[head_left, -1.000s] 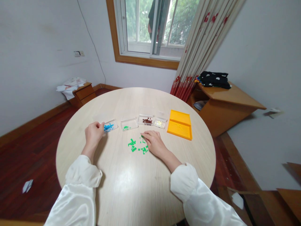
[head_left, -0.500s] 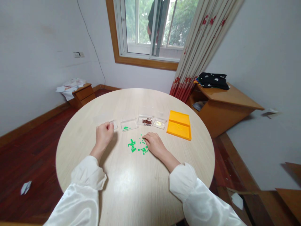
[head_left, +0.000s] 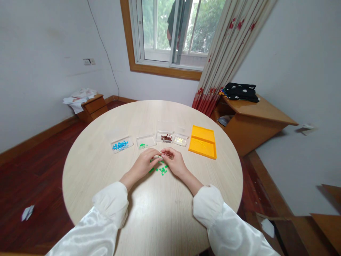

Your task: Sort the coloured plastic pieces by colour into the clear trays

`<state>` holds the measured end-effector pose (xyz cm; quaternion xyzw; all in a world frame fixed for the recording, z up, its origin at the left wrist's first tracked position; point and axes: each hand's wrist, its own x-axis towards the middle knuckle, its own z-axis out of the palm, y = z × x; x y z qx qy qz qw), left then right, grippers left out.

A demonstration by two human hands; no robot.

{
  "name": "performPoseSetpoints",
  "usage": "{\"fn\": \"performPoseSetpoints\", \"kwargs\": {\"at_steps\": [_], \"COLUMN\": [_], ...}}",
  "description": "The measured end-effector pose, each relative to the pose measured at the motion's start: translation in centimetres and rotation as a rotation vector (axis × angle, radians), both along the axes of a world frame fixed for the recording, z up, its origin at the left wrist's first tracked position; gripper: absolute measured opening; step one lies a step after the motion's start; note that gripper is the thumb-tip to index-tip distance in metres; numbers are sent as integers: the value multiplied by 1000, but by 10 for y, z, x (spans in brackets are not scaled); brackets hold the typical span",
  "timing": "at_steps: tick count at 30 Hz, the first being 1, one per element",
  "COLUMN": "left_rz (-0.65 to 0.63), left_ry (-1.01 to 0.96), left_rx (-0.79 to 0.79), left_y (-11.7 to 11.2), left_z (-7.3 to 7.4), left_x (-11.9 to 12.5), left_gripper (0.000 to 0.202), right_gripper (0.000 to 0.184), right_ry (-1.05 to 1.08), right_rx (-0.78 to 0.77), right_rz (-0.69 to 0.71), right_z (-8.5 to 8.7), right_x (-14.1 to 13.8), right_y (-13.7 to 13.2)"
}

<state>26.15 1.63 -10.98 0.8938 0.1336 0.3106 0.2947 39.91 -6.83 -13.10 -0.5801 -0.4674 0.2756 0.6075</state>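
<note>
Both hands meet over a scatter of small green pieces (head_left: 161,170) on the round wooden table (head_left: 151,213). My left hand (head_left: 145,163) is curled, its fingertips pinched together above the pieces. My right hand (head_left: 173,161) is curled too, fingertips touching those of the left. What the fingers pinch is too small to make out. Behind the hands stand clear boxes: one with blue pieces (head_left: 122,145), one with green pieces (head_left: 146,142), one with brown pieces (head_left: 165,137) and one with pale pieces (head_left: 180,140).
An open orange case (head_left: 203,141) lies at the right of the boxes. A low wooden cabinet (head_left: 252,119) with dark folded cloth stands right of the table. A small drawer unit (head_left: 92,105) sits by the left wall. Someone stands outside the window (head_left: 173,25).
My left hand left the blue-piece box and moved right to the green pieces, meeting my right hand. My right hand lifted its fingers into a pinch.
</note>
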Motion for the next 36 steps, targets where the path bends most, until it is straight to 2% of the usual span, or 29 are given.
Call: {"fn": "performPoseSetpoints", "kwargs": {"at_steps": [4,7,9,14,16,22,27,31,36], "left_rz": [31,75,174,545,614,601,601,606,472], "left_ry": [-7,-2,-10,-81,-74,-84,-55,1,38], "left_rx": [5,-2,-25,-109,-117,-64,-10,-81,-164], "left_y": [-1,3,10,40,50,58,51,43,32], "left_z": [0,1,1,-4,-8,-15,-9,-5,-5], "left_x": [0,-1,-3,-9,-11,-11,-12,-11,-6], "left_gripper": [9,9,10,15,17,29,22,39,37], "right_gripper": [19,17,17,20,20,20,22,11,3], "right_ry": [149,132,50,-209,-321,-628,-772,-825,-858], "right_rx": [-20,-28,-38,-46,-30,-53,-155,-206,-341], "right_rz": [59,50,18,13,-4,-99,-82,-68,-48], "right_z": [-1,2,4,9,10,5,1,6,14], "right_x": [-1,-1,-2,-7,-8,1,5,2,-1], "right_y": [1,0,-3,-8,-8,-7,-9,-11,-12]}}
